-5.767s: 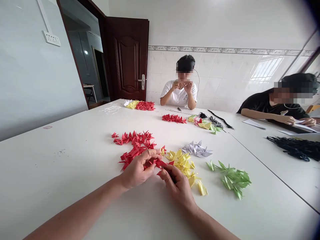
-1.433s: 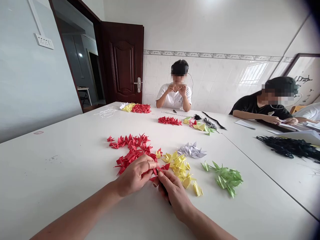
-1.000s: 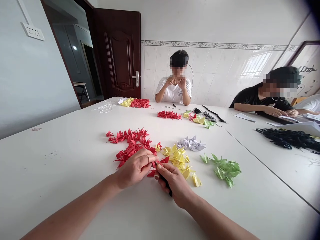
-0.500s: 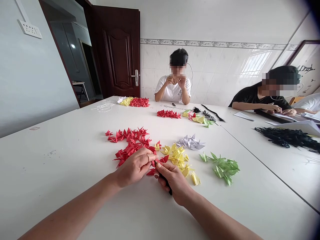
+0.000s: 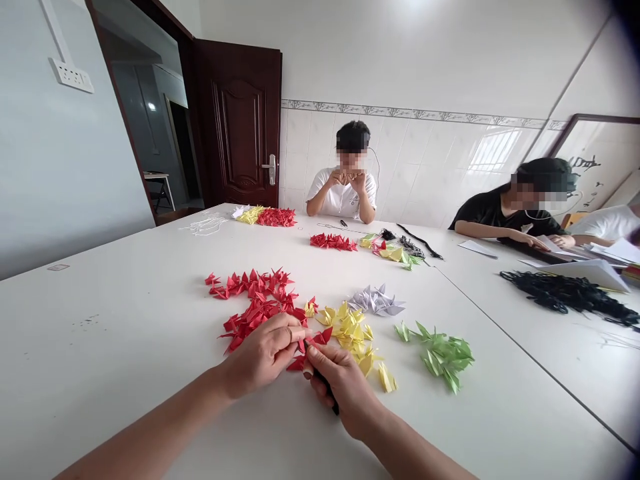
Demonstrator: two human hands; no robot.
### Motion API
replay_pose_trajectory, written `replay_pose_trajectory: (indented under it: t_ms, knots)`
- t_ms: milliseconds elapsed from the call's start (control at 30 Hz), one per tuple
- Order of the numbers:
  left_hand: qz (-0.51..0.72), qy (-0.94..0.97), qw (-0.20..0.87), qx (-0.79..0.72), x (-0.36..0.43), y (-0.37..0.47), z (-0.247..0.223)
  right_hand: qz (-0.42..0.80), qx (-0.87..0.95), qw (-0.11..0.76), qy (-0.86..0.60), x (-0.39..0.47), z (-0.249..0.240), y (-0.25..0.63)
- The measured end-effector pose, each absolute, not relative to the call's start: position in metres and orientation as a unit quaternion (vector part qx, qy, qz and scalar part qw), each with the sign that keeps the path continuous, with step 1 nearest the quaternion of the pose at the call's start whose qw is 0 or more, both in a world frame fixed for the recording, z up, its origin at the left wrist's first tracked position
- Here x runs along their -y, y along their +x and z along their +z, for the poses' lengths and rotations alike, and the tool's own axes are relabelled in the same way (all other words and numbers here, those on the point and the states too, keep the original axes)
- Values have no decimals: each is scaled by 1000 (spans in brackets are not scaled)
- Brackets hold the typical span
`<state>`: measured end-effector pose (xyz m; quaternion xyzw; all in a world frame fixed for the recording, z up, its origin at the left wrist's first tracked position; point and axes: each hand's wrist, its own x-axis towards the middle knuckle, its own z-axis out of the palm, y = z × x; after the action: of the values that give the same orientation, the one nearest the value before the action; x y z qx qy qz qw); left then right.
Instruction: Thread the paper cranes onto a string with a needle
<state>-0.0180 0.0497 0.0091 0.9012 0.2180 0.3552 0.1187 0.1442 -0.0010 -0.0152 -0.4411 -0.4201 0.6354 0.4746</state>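
Observation:
In the middle of the table, my left hand [image 5: 265, 350] is closed, its fingertips meeting my right hand at the tip of a slim black tool. What the left fingers pinch is too small to make out. Wrapped round the black tool [image 5: 330, 395], my right hand [image 5: 343, 381] keeps its thumb on top; the tool's kind is hidden. Folded red paper cranes [image 5: 255, 313] lie just beyond my left hand. Yellow paper cranes [image 5: 350, 327] are heaped beyond my right hand, with lilac ones [image 5: 377, 301] behind and green ones [image 5: 445, 353] to the right.
Across the white table [image 5: 125, 380] sits a person in white [image 5: 343, 190], hands raised. A person in black [image 5: 493, 210] works at the right with papers. Black cords [image 5: 565, 292] lie near them. More red cranes [image 5: 333, 242] and white strings [image 5: 204, 225] lie farther back.
The whole view has tilted up a little, so things sit lower in the picture. Both hands keep the same grip, with hardly any movement between them.

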Motion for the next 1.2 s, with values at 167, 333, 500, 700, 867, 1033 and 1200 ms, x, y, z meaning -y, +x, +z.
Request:
replay_pose_trajectory:
  t_ms: [167,333,500,700,867,1033,1200]
  knots:
    - [360,899,128,-214,-50,-18,9,623,435,467,-453,4,-13,142]
    - [376,893,101,-227,-57,-24,13,583,481,459,-467,8,-14,139]
    - [418,857,62,-296,-80,-44,15,560,520,426,-484,11,-17,138]
    - [391,805,87,-438,-97,-62,8,554,536,419,-480,12,-19,138]
    - [386,786,90,-475,-107,-75,7,557,543,409,-477,12,-21,140]
    - [406,684,60,-603,-131,-104,1,559,549,397,-478,14,-20,141]
    - [363,628,77,-684,-145,-123,-11,558,552,397,-475,13,-20,140]
